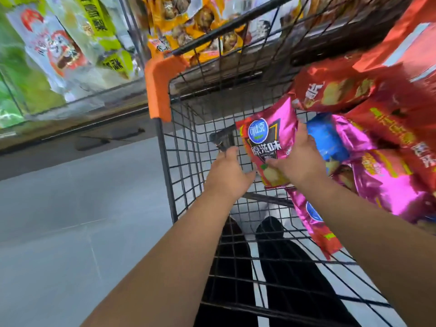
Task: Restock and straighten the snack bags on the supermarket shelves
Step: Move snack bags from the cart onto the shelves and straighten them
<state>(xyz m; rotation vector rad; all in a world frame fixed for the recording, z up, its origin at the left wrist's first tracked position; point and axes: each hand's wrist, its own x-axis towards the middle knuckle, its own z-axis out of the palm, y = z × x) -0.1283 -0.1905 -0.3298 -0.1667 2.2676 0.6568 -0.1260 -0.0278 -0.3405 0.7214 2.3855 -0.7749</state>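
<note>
Both inside cart (184, 142): R hand (297, 159) grips pink bag (266, 131), L hand (227, 173) spread, beside its left edge.

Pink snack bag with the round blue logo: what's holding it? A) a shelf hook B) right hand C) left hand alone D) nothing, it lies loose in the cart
B: the right hand grips the pink snack bag, thumb across its front, while the left hand is open beside it, inside the wire cart.
</note>
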